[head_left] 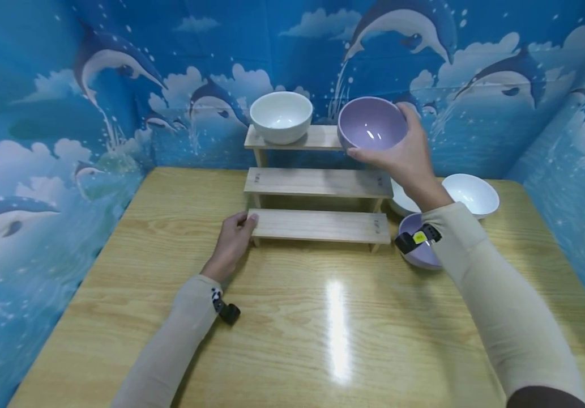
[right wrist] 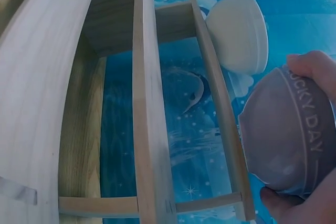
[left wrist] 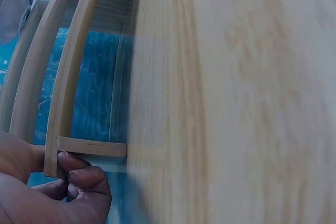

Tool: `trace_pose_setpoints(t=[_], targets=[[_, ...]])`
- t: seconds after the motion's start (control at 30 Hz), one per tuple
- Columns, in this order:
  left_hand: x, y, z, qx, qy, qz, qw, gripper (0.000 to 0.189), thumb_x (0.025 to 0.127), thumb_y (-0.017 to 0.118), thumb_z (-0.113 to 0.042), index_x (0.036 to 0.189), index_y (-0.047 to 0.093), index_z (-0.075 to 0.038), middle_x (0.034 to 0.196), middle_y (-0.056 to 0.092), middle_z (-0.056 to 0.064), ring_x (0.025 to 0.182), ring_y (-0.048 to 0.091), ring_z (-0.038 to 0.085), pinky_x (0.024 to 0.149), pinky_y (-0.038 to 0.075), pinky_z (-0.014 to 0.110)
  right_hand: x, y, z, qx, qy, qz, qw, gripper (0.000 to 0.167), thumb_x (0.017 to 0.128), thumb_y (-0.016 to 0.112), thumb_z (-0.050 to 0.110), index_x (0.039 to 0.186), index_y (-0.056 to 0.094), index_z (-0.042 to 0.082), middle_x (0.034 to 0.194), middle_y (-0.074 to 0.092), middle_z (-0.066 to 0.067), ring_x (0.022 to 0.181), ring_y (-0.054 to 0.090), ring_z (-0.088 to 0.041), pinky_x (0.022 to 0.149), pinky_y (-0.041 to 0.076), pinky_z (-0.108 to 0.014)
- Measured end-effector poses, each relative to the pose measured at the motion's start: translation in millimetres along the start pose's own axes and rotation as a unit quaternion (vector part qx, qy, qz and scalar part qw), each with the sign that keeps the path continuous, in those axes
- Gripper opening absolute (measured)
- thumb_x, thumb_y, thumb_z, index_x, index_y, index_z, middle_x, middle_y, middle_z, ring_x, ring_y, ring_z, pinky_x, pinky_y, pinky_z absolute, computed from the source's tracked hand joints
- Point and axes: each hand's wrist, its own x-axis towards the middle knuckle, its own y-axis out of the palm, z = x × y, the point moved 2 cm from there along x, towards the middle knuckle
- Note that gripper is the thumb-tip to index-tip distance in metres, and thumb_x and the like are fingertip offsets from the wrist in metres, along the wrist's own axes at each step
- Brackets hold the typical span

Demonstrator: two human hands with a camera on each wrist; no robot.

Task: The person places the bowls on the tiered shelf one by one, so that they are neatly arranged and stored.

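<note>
A three-tier wooden stand (head_left: 317, 182) stands on the table. My left hand (head_left: 232, 241) pinches the left end of its lowest shelf, and in the left wrist view the thumb and fingers (left wrist: 86, 177) close round that board end. With thumb and fingers spread on its rim and side, my right hand (head_left: 406, 150) grips a purple bowl (head_left: 372, 122) at the right end of the top shelf. Raised "LUCKY DAY" lettering marks this bowl (right wrist: 283, 135) in the right wrist view. Whether its base touches the shelf, I cannot tell. A white bowl (head_left: 281, 119) sits on the top shelf's left end.
Right of the stand, another purple bowl (head_left: 419, 255) sits on the table, partly behind my right wrist. A white bowl (head_left: 470, 195) and a second, mostly hidden white bowl (head_left: 402, 199) are behind it. Dolphin-printed cloth (head_left: 210, 51) walls the table's back and sides.
</note>
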Motion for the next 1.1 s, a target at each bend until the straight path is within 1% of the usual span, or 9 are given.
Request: trace_pose_setpoints(t=[0.23,0.37,0.63,0.87,1.1], targets=[[-0.2,0.6,-0.5,-0.006,0.001,0.006,1.0000,0.063,0.107,0.047,-0.041,0.155,0.035,-0.002,0.131,0.052,0.016,0.105,0.057,0.027,0.092,0.050,0.040,10.6,2,-1,-0.007,0.046,-0.001,0.9989,0.121,0.070,0.092,0.045,0.162,0.017,0.026,0.162,0.026,-0.001,0.143,0.033,-0.021,0.112,0.039,-0.046],[-0.1,0.2,-0.7,-0.007,0.000,0.004,1.0000,0.063,0.107,0.048,-0.041,0.155,0.035,-0.002,0.132,0.052,0.016,0.105,0.057,0.028,0.092,0.050,0.039,15.5,3,-1,-0.011,0.063,0.001,0.9980,0.122,0.070,0.091,0.049,0.163,0.015,0.027,0.163,0.023,0.000,0.144,0.030,-0.021,0.113,0.038,-0.045],[1.1,-0.6,0.2,-0.011,0.006,0.001,0.9999,0.062,0.108,0.048,-0.040,0.155,0.036,0.000,0.129,0.053,0.016,0.101,0.057,0.027,0.088,0.051,0.038,22.4,6,-1,-0.007,0.069,0.004,0.9976,0.122,0.070,0.090,0.053,0.163,0.014,0.028,0.163,0.023,0.000,0.144,0.031,-0.022,0.113,0.038,-0.045],[1.3,0.0,0.0,-0.010,0.008,-0.001,0.9999,0.060,0.108,0.048,-0.038,0.153,0.038,0.000,0.125,0.054,0.016,0.097,0.057,0.025,0.085,0.051,0.037,28.9,7,-3,0.010,0.068,0.005,0.9976,0.121,0.070,0.090,0.051,0.163,0.016,0.026,0.162,0.024,-0.002,0.142,0.034,-0.021,0.112,0.038,-0.043],[0.0,0.2,-0.4,0.001,0.005,0.002,1.0000,0.060,0.108,0.046,-0.040,0.155,0.037,-0.003,0.125,0.054,0.015,0.100,0.056,0.025,0.085,0.050,0.037,33.7,8,-3,0.013,0.066,0.004,0.9977,0.120,0.071,0.089,0.051,0.163,0.016,0.026,0.162,0.023,-0.004,0.141,0.034,-0.022,0.112,0.040,-0.042]])
